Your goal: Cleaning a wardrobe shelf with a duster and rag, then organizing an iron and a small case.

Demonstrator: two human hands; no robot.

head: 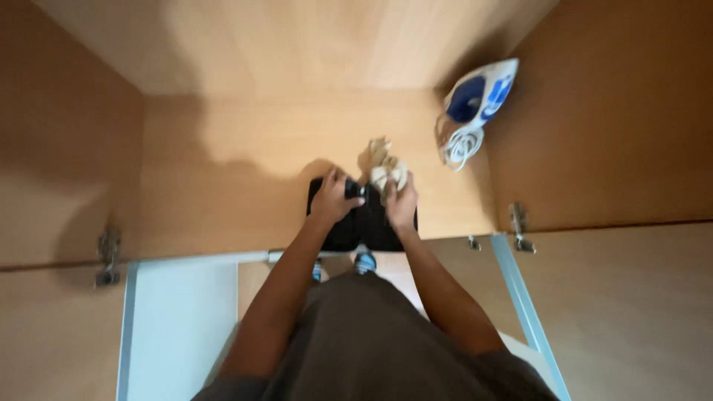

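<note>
A folded black garment lies on the wooden shelf of an open cupboard, near its front edge. My left hand rests on top of the black garment with its fingers curled on it. My right hand grips a crumpled beige cloth just above the garment's far right corner. The picture is blurred, so fine detail of the grips is unclear.
A blue and white clothes iron with a coiled white cord stands at the back right of the shelf. Open cupboard doors with metal hinges flank both sides. The left part of the shelf is bare wood.
</note>
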